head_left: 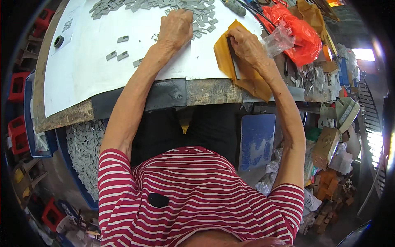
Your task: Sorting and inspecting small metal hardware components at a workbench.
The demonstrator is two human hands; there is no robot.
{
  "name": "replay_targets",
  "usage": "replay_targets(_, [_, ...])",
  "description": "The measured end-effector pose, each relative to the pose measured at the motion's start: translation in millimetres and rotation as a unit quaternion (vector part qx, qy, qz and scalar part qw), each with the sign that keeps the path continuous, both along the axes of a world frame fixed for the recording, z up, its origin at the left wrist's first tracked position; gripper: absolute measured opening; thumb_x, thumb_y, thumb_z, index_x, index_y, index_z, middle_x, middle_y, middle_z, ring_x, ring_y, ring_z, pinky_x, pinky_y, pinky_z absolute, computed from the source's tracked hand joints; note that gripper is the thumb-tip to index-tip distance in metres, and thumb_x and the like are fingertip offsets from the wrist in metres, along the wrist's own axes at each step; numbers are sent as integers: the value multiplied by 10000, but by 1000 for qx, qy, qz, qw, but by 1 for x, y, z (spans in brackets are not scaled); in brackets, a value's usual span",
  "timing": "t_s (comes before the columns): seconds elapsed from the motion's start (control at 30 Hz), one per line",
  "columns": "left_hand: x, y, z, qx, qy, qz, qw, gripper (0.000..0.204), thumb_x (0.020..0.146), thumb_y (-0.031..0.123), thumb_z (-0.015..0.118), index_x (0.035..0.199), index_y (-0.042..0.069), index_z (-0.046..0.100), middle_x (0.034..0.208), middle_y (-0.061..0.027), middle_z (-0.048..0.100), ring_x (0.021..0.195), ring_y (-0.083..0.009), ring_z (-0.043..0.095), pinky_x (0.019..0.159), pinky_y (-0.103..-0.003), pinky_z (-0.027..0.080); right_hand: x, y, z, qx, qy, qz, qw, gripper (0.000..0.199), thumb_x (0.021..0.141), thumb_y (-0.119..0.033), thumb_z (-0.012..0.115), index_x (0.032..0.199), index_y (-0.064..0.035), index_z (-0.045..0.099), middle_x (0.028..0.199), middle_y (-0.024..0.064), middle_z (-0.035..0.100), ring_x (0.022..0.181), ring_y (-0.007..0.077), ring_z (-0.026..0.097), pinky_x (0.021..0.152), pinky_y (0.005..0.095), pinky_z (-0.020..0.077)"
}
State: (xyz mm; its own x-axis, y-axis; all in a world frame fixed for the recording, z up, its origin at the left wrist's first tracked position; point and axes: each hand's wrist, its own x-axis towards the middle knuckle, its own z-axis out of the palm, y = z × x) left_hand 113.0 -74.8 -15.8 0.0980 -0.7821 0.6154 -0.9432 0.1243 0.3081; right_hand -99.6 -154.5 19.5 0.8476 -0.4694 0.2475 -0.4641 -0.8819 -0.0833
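Note:
My left hand (177, 29) is closed with its fingertips down at the near edge of a spread of small grey rectangular plastic pieces (144, 5). What its fingers pinch, if anything, is hidden. Farther right, my right hand (248, 46) is closed around the upper end of a dark, flat, narrow bar (234, 61). Under that bar and hand lies a creased orange-yellow sheet (221, 53), draped over the table's front edge. Several single grey pieces (122, 56) lie apart on the white sheet (86, 78), left of my left forearm.
A black ring (59, 41) lies at the far left. Red plastic bags (302, 45), clear bags and cables crowd the right side. Below the table's left edge, a blue bin (84, 152) holds many grey pieces. A scuffed blue board (257, 140) stands below the front edge.

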Motion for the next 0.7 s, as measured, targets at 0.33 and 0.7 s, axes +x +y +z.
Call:
replay_targets(0.33, [0,5,5,39,22,13,999,91,727,86,585,778,24,629,749,-128,567,748,-274,554,670,-374,462,8,-4,14,-39,101,67,992,78,764,-24,472,827,21,465,770,189,533,708,373,547,614,412,452])
replay_targets(0.7, [-5,6,10,73,55,10,996,76,709,83,595,763,31,610,785,-104,570,769,-251,542,684,-391,439,6,-4,14,-50,68,75,994,101,741,-29,501,833,-8,466,790,183,538,688,375,548,571,415,450])
